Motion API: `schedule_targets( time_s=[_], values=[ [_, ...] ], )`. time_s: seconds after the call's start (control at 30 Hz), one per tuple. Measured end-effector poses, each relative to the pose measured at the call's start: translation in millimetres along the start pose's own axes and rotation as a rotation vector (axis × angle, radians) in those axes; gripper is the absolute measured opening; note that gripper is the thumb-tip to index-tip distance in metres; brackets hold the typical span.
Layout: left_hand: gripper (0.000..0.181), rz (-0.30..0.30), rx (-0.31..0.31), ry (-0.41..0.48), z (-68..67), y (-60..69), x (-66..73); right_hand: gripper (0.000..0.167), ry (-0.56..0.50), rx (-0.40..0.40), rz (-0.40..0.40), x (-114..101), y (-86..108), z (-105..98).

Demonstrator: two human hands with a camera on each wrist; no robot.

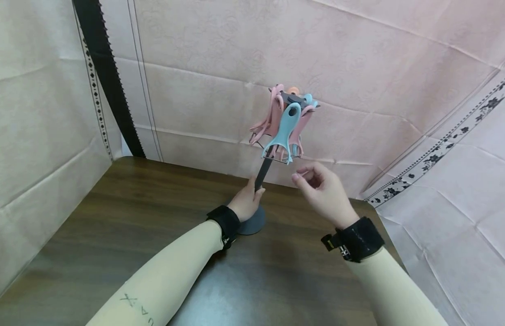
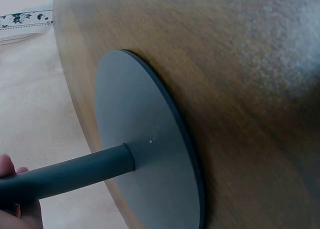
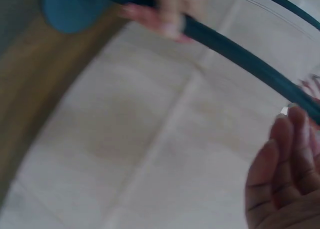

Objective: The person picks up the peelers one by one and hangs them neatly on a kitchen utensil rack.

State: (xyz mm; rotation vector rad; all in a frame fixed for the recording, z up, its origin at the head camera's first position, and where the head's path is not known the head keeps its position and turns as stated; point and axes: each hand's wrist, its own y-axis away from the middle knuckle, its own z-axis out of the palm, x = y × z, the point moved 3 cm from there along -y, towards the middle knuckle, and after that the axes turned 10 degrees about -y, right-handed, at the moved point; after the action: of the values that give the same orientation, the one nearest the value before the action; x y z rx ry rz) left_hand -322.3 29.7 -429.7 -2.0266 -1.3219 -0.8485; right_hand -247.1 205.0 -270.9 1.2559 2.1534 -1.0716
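A dark grey stand with a round base (image 1: 254, 222) and an upright pole (image 1: 263, 171) stands on the table. Around its top hang several Y-shaped peelers: a light blue peeler (image 1: 283, 129) in front, pink peelers (image 1: 272, 113) beside it, and an orange peeler (image 1: 293, 90) mostly hidden at the back. My left hand (image 1: 245, 202) grips the pole above the base. To the right of the peelers and slightly below them is my right hand (image 1: 326, 192), its fingers loosely bent. Nothing shows between those fingers; in the right wrist view the fingertips (image 3: 295, 124) appear beside the pole.
The brown wooden table (image 1: 154, 217) reaches up to a pale cloth backdrop (image 1: 203, 54) close behind the stand. More cloth hangs at the left and right, with a flowered border (image 1: 435, 154) on the right. A black toothed strip (image 1: 107, 77) runs down the left corner.
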Motion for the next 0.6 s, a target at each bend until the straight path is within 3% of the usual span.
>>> schedule_targets(
  time_s=[0.17,0.27,0.4,0.6],
  values=[
    [0.034,0.017,-0.003,-0.003,-2.9,-3.5,-2.1,0.05,0.062,-0.077,0.162,40.3,15.2,30.8],
    [0.031,0.027,-0.022,-0.014,-4.8,-2.8,-3.6,0.066,0.14,-0.132,0.202,58.7,27.1,53.7],
    [0.034,0.036,-0.082,-0.042,-16.5,6.8,-3.0,0.078,0.283,-0.167,0.156,68.8,41.4,79.0],
    [0.058,-0.015,-0.148,-0.124,-39.5,32.5,-7.6,0.081,0.413,-0.113,0.064,70.4,53.4,92.2]
  ],
)
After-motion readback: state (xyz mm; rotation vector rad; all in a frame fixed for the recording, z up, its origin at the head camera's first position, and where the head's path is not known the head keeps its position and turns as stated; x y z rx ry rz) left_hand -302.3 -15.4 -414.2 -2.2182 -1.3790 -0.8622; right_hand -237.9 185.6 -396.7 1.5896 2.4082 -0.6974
